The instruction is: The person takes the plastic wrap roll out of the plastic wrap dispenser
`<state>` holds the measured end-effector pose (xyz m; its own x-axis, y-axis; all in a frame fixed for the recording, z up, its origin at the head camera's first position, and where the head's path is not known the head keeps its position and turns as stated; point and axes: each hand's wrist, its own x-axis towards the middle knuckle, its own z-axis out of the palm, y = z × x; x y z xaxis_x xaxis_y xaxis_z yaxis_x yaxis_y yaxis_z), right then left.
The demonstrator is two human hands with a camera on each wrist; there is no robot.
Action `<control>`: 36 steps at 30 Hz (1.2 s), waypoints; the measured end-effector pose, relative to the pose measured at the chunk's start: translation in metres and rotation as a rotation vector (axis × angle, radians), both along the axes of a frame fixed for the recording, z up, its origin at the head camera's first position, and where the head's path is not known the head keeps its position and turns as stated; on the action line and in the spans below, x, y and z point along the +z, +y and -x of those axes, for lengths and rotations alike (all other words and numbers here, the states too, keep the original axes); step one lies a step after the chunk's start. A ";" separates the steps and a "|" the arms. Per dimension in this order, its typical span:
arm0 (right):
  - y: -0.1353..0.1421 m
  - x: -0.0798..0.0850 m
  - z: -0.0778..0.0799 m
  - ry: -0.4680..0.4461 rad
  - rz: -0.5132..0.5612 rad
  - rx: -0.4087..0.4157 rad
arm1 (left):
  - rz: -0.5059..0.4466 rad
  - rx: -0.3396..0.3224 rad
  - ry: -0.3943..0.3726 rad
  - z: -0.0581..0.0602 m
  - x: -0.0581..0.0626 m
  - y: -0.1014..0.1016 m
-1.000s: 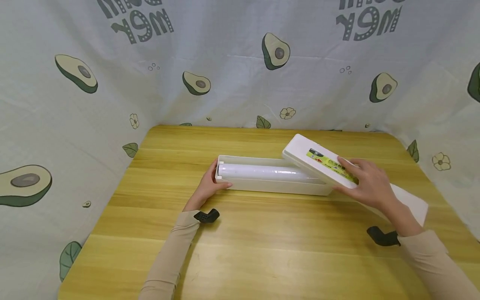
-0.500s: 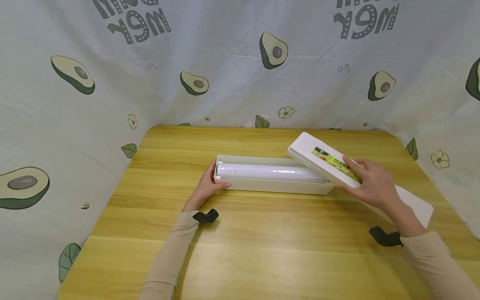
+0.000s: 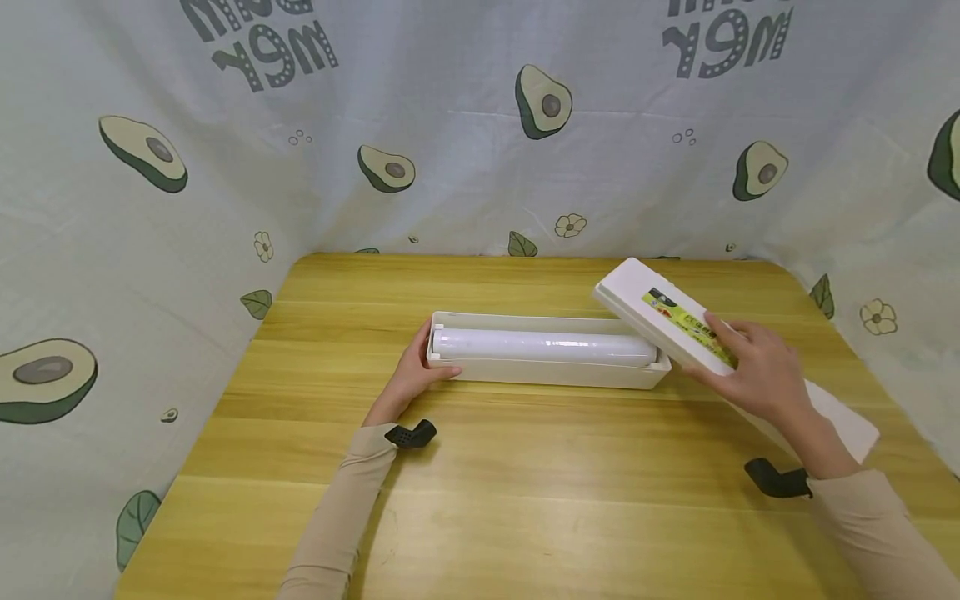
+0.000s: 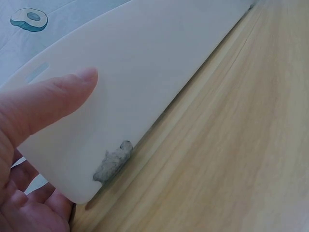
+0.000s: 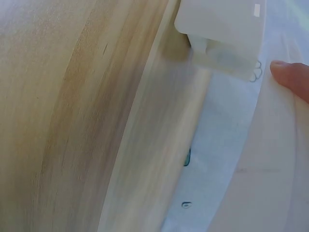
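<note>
At the middle of the head frame, 1 long white box [image 3: 551,372] sits on the wooden table [image 3: 555,483], 1 white roll [image 3: 543,345] inside. The left hand [image 3: 414,367] grips its left end, thumb on the front wall. Right of centre, the right hand [image 3: 765,375] holds a labelled white lid [image 3: 656,321], slanting beside the box's right end.

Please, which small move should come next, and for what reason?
Probably the right hand should lay the lid on the table beside the box: the box stands open with the roll inside, the left hand holds the box's left end, and the right hand is occupied with the tilted lid.
</note>
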<state>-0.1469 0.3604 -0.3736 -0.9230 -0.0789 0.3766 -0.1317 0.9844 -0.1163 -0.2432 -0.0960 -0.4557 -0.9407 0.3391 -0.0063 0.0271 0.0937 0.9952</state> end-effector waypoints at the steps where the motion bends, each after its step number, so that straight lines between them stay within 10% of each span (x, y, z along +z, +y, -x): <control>1: 0.000 0.000 0.000 0.002 0.003 -0.009 | 0.004 0.003 -0.004 0.000 0.000 0.000; 36: 0.022 -0.009 -0.001 -0.230 0.086 -0.405 | 0.025 0.017 0.021 -0.001 -0.002 0.001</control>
<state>-0.1461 0.3826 -0.3829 -0.9332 0.3274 0.1479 0.3000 0.9367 -0.1805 -0.2424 -0.0951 -0.4576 -0.9464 0.3230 0.0048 0.0457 0.1193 0.9918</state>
